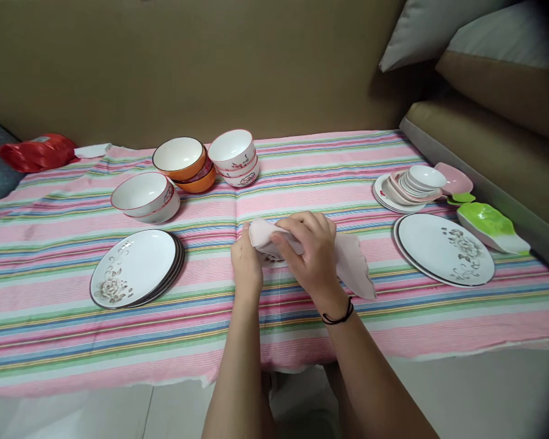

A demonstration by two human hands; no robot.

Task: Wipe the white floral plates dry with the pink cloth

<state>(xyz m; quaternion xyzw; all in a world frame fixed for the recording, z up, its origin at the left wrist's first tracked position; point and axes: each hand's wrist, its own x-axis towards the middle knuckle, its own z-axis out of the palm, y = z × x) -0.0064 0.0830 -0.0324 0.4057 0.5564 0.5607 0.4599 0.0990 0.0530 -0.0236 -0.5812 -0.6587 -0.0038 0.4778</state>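
The pale pink cloth (355, 265) is the bigger item here: thin, bunched under the right hand, with a loose flap spread out past that hand's right side. Tucked beneath it, between the two hands, is a white dish (273, 258) with a bit of dark floral print peeking out. It's mostly covered, so I can't tell its full shape. Right hand (312, 247) is mostly closed, fingers curled and thumb pressing on the cloth. Left hand (247, 262) is partly curled around the dish's left side, most fingers hidden.

Room-wise, the striped fabric (311, 189) spreads well out beyond both hands, its near edge crossing below them by the forearms. Rightward past the flap there's a gap, then the right plates (432, 247). Left plates (141, 265) sit well apart from the left hand. White bowls (232, 151) stand ahead of it, slightly left.
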